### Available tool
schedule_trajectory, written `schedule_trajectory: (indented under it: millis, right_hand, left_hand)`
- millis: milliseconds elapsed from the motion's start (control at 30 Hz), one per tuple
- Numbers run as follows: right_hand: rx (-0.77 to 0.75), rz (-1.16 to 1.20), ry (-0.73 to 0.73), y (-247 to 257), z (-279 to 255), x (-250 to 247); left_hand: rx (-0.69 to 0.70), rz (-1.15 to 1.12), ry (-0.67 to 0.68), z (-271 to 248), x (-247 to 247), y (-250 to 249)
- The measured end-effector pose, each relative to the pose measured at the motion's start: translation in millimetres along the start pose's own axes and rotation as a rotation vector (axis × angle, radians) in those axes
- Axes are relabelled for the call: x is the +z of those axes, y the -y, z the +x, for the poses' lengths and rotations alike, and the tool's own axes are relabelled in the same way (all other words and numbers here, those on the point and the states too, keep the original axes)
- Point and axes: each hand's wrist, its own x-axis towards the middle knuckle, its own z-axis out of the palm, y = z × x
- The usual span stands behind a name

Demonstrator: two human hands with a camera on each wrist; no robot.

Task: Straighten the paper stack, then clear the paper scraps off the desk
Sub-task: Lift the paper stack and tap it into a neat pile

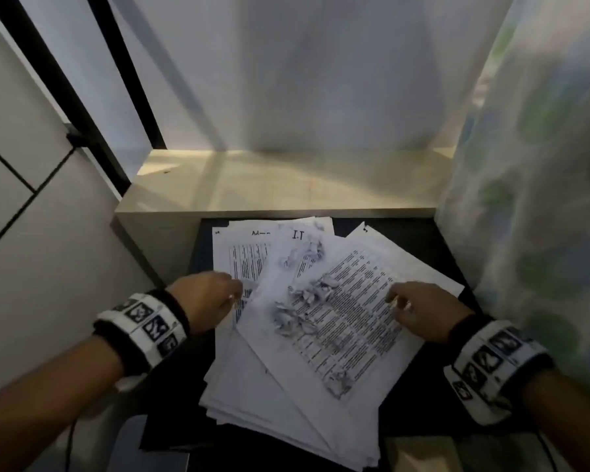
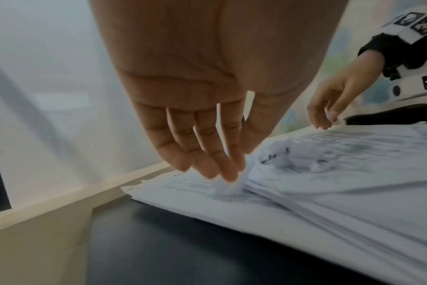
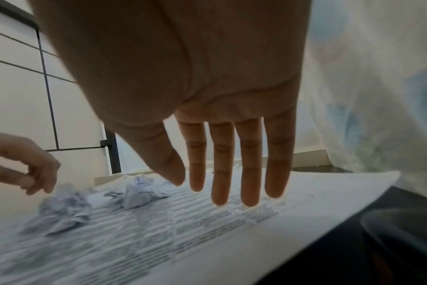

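A fanned, crooked paper stack (image 1: 286,386) of printed sheets lies on the dark desk (image 1: 416,420). Several crumpled paper scraps (image 1: 300,308) sit on its top sheet (image 3: 207,231), with more further back (image 1: 304,255). My left hand (image 1: 232,294) is at the stack's left edge. Its fingers (image 2: 228,173) are nearly straight and their tips touch a small crumpled scrap (image 2: 226,188) there. My right hand (image 1: 397,301) hovers over the right side of the top sheet, its fingers (image 3: 219,183) straight and spread, holding nothing.
A beige ledge (image 1: 280,185) runs along the back of the desk under a white wall. A patterned curtain (image 1: 542,199) hangs close on the right. A tiled wall (image 1: 31,216) stands on the left. A grey object (image 1: 143,447) lies at the near left.
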Motion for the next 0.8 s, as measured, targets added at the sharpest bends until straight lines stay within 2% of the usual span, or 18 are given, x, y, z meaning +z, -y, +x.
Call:
schedule_trajectory:
  millis: [100,200,300,467,633,800]
  right_hand:
    - [0.018,-0.056,-0.049,-3,25,2]
    - [0.049,-0.093,-0.045,1,40,0]
    - [0.051,-0.119,-0.039,3,46,4]
    - [0.065,-0.096,0.008,17,33,25]
    - [0.068,-0.076,0.000,30,29,35]
    - [0.014,-0.104,0.012,39,36,33]
  left_hand:
    - [-0.049,-0.096,-0.011,34,-1,3]
    - [-0.142,-0.273,-0.029,64,3,0]
    - [-0.187,-0.341,-0.024,82,11,-7]
    - [-0.206,-0.401,-0.059,78,21,-26]
    - [-0.252,-0.591,-0.081,67,23,-28]
    - [-0.275,-0.580,-0.089,67,22,-31]
